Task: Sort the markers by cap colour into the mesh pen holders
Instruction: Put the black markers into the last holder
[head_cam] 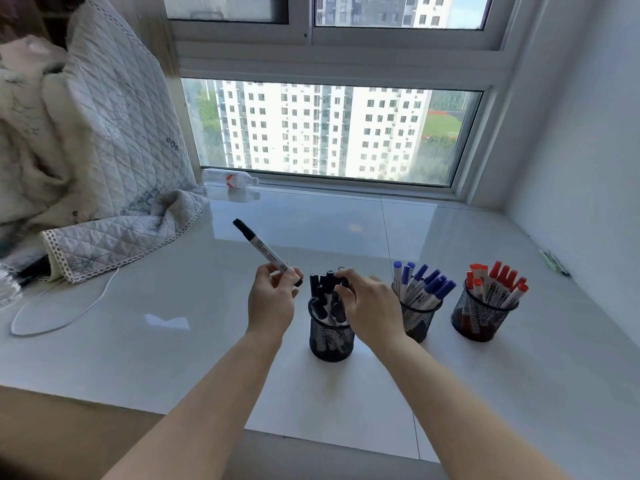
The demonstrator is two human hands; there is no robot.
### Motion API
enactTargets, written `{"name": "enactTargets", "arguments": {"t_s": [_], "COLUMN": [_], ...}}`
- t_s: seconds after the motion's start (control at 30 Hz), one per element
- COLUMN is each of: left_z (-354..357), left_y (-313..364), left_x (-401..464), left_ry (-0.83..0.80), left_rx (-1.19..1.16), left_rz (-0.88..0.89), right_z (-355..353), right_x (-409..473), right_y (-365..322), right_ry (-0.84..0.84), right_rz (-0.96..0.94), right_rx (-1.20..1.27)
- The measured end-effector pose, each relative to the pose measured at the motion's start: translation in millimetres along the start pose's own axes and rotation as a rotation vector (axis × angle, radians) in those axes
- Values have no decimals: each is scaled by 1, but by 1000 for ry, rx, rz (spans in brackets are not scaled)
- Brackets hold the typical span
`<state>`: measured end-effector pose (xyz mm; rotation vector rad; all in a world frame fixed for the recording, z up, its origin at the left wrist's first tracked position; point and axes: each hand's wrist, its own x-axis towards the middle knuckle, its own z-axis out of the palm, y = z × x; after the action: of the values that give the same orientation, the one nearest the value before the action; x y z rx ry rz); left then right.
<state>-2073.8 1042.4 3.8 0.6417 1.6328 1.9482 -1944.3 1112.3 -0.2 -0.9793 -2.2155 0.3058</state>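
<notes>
Left hand (272, 299) pinches black-capped marker (260, 247); right hand (369, 306) grips markers in black holder (331, 337); open sill (173, 306) left.

Quilt (114, 140), bottle (230, 177), white cable (65, 317)

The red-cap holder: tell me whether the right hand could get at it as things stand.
Probably yes. The right hand rests on the black markers, and the red-cap holder stands further right, past the blue-cap holder. Nothing lies above the markers, so going over them looks free.
</notes>
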Motion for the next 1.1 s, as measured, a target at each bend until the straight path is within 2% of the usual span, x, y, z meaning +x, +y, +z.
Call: {"name": "enactTargets", "arguments": {"t_s": [0.2, 0.37, 0.53, 0.73, 1.0, 1.1], "left_z": [-7, -9, -8, -6, 1, 2], "left_y": [-4, -13, -17, -24, -22, -15], "left_x": [2, -3, -4, -3, -7, -9], "left_ry": [38, 23, 60, -48, -128, -84], "left_rx": [249, 337, 480, 554, 614, 570], "left_rz": [15, 40, 114, 49, 11, 114], "right_z": [4, 3, 4, 4, 0, -2], "right_x": [0, -2, -12, -15, -15, -15], "right_y": [7, 14, 14, 12, 15, 19], "right_ry": [-99, -188, -145, -106, -145, -169], "right_rz": [79, 254, 185, 120, 148, 116], "right_rx": [-171, 47, 45, -46, 65, 72]}}
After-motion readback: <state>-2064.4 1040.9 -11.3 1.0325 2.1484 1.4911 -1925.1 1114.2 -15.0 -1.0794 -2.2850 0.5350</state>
